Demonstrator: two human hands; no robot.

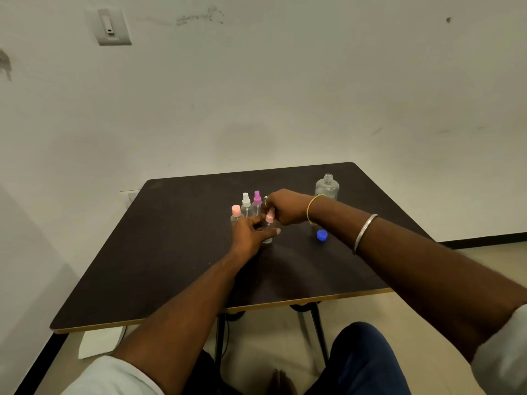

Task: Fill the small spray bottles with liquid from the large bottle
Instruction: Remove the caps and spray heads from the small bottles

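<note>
The pink-topped spray bottle stands left of the uncapped large bottle. The left hand grasps its body and the right hand pinches its top. Three other spray bottles stand capped, further left of the large bottle; their fill is unclear.

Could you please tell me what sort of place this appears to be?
Probably a plain office or workroom: a dark laminate table with a pale edge stands before a scuffed white wall bearing a grey switch plate.
</note>
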